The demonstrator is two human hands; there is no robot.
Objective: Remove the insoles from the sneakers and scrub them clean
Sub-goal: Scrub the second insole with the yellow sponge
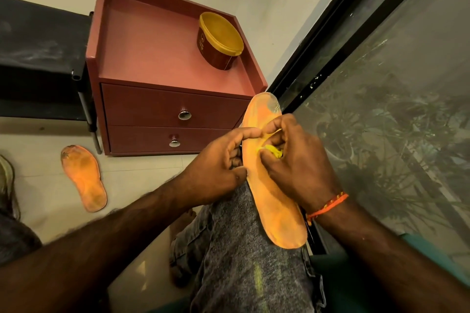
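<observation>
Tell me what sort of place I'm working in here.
Likely a room at home, by a window or glass door: a small red drawer unit holding a yellow-lidded tub stands against the wall, a black-framed glass pane runs along the right, and the floor is tiled.

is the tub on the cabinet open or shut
Shut. The yellow lid sits flat across the top of the round tub, rim to rim, on the red cabinet. What it contains cannot be told.
</observation>
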